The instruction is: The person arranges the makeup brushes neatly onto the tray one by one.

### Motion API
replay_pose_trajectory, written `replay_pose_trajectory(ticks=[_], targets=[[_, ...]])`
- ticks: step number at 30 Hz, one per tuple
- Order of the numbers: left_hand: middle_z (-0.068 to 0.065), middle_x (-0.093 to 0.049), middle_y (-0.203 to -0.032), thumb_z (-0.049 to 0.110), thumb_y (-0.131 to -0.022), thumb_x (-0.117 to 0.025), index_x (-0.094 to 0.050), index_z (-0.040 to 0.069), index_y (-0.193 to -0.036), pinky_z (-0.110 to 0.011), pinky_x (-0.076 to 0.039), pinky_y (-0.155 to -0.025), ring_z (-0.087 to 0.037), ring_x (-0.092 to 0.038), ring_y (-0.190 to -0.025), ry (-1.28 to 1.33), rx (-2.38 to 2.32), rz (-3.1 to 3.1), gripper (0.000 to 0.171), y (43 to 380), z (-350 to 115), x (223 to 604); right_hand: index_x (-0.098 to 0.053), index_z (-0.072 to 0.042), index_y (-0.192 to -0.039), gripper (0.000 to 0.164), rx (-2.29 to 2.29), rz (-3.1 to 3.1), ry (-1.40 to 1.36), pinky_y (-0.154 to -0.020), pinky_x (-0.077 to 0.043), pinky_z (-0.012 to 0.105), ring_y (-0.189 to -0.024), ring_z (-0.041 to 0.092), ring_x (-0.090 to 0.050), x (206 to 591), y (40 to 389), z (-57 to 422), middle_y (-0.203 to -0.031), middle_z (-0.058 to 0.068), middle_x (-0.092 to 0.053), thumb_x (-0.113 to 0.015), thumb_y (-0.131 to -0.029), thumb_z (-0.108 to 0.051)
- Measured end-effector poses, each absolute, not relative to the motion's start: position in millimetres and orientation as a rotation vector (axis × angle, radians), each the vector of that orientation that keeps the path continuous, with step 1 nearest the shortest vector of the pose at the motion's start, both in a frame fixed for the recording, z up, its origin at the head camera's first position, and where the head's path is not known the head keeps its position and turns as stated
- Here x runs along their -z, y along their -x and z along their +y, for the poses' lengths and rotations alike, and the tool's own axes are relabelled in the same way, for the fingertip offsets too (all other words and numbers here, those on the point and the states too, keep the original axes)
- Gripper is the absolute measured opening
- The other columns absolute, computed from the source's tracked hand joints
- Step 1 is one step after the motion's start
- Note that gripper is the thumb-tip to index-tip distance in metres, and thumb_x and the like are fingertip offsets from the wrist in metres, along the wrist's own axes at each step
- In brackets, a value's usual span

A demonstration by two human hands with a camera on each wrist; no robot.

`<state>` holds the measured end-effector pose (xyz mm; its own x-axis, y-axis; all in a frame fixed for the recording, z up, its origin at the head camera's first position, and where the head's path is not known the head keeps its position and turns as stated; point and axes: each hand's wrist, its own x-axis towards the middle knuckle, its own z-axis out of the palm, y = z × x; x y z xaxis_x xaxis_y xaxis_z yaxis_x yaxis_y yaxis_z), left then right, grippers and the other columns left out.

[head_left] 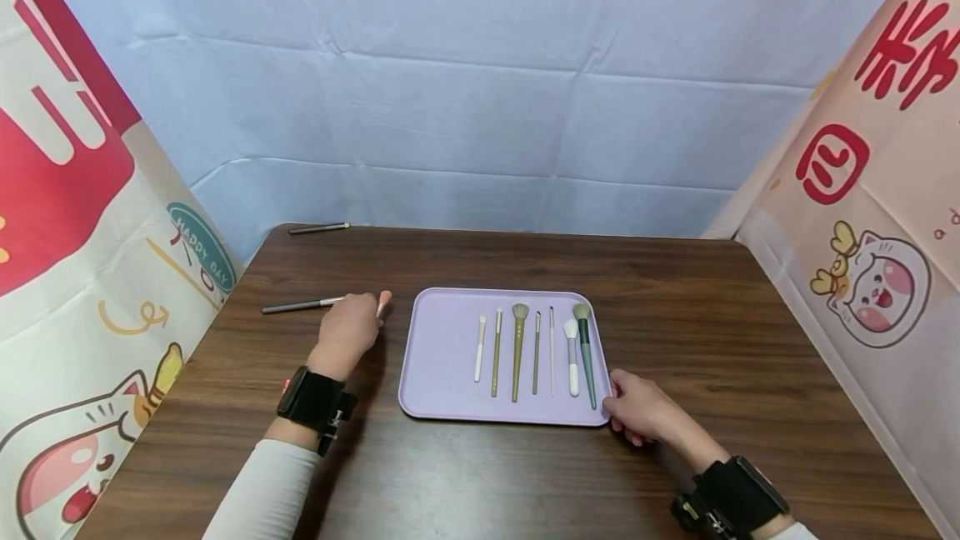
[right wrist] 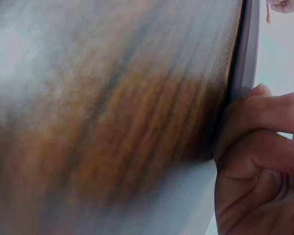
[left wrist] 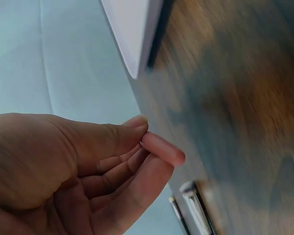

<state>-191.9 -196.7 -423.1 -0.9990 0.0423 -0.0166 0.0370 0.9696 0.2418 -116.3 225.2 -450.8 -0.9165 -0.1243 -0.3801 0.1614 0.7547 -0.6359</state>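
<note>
My left hand (head_left: 349,325) is raised left of the tray and pinches a pink makeup brush (left wrist: 162,148) between thumb and fingers. Only the brush's pink, rounded end shows clearly; the rest is hidden by the hand. At the near right corner of the lilac tray (head_left: 438,357), my right hand (head_left: 637,407) grips the rim with curled fingers. Several makeup brushes lie side by side on the tray, among them an olive one (head_left: 518,352), a dark green one (head_left: 587,357) and a short white one (head_left: 480,348) at the left of the row.
On the wooden table (head_left: 675,298), a dark-handled brush (head_left: 300,306) lies just left of my left hand. Another dark brush (head_left: 318,228) lies along the far left edge. A pale cloth (head_left: 465,107) hangs behind the table, with printed cloths at both sides.
</note>
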Motion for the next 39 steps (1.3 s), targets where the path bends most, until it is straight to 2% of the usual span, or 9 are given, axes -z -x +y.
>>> replay_pose_trajectory(ticks=[6,11,17,19,23,28,29,33,39], targets=[[-0.018,-0.070,-0.082,0.012,-0.094,-0.072,-0.070,-0.004,-0.096,-0.045,-0.054,-0.066,-0.036,-0.068,-0.078,-0.095,-0.414,3.092,0.017,192.2,-184.9,421.1,-0.047,-0.007,-0.083,0.009,0.975,2.545,-0.031,-0.037,-0.038,0.025,-0.038,0.014,-0.047,451.1,116.3,225.2,-0.063,0.008,-0.058,-0.054,-0.089,-0.003],[-0.015,-0.069,-0.078,0.011,-0.093,-0.073,-0.070,-0.004,-0.094,-0.042,-0.053,-0.061,-0.032,-0.066,-0.070,-0.123,-0.445,3.085,0.015,190.7,-172.3,418.9,-0.048,-0.007,-0.083,0.009,0.973,2.549,-0.041,-0.038,-0.037,0.024,-0.038,0.014,-0.048,451.0,116.6,225.2,-0.063,0.008,-0.058,-0.054,-0.089,-0.004],[-0.011,-0.065,-0.069,0.013,-0.102,-0.058,-0.071,0.000,-0.087,-0.036,-0.049,-0.054,-0.026,-0.062,-0.060,-0.114,-0.494,3.062,0.024,188.1,-152.1,416.9,-0.048,-0.007,-0.083,0.008,0.963,2.557,-0.037,-0.038,-0.037,0.024,-0.039,0.015,-0.049,451.8,116.9,225.7,-0.063,0.008,-0.058,-0.054,-0.089,-0.004],[-0.012,-0.066,-0.069,0.017,-0.106,-0.053,-0.073,0.000,-0.087,-0.035,-0.049,-0.054,-0.026,-0.064,-0.060,-0.100,-0.504,3.053,0.032,188.4,-146.1,417.1,-0.048,-0.007,-0.083,0.008,0.963,2.555,-0.036,-0.038,-0.037,0.024,-0.039,0.015,-0.049,451.9,117.0,225.7,-0.063,0.008,-0.058,-0.054,-0.089,-0.004],[-0.016,-0.071,-0.075,0.020,-0.105,-0.055,-0.075,0.000,-0.084,-0.037,-0.053,-0.059,-0.030,-0.067,-0.066,-0.093,-0.510,3.054,0.035,189.0,-136.1,416.8,-0.048,-0.007,-0.083,0.008,0.965,2.553,-0.037,-0.038,-0.037,0.024,-0.039,0.015,-0.049,452.3,117.0,225.7,-0.063,0.008,-0.058,-0.054,-0.089,-0.004],[-0.018,-0.074,-0.088,0.017,-0.099,-0.066,-0.073,0.003,-0.078,-0.040,-0.055,-0.067,-0.032,-0.069,-0.075,-0.125,-0.494,3.065,0.026,189.3,-125.3,416.5,-0.048,-0.007,-0.083,0.009,0.966,2.554,-0.036,-0.038,-0.037,0.024,-0.039,0.015,-0.049,451.7,117.1,225.5,-0.063,0.008,-0.058,-0.054,-0.089,-0.004],[-0.017,-0.074,-0.087,0.016,-0.096,-0.069,-0.072,0.005,-0.074,-0.040,-0.055,-0.068,-0.031,-0.069,-0.076,-0.132,-0.494,3.054,0.024,189.4,-123.3,416.9,-0.048,-0.007,-0.083,0.009,0.966,2.555,-0.033,-0.038,-0.037,0.024,-0.039,0.015,-0.049,451.6,117.0,225.6,-0.063,0.008,-0.058,-0.054,-0.089,-0.004],[-0.011,-0.071,-0.074,0.019,-0.093,-0.073,-0.064,0.011,-0.059,-0.038,-0.055,-0.071,-0.029,-0.068,-0.073,-0.139,-0.509,2.999,0.036,189.3,-115.4,418.5,-0.047,-0.007,-0.083,0.009,0.970,2.561,-0.018,-0.037,-0.036,0.024,-0.039,0.014,-0.049,451.4,116.4,226.3,-0.062,0.007,-0.058,-0.054,-0.088,-0.004],[-0.004,-0.065,-0.067,0.021,-0.091,-0.075,-0.061,0.012,-0.051,-0.036,-0.053,-0.072,-0.025,-0.064,-0.070,-0.165,-0.511,2.982,0.043,189.9,-104.0,422.7,-0.048,-0.007,-0.083,0.008,0.968,2.555,-0.036,-0.037,-0.036,0.024,-0.039,0.014,-0.048,451.8,116.8,225.6,-0.062,0.007,-0.058,-0.054,-0.088,-0.004]])
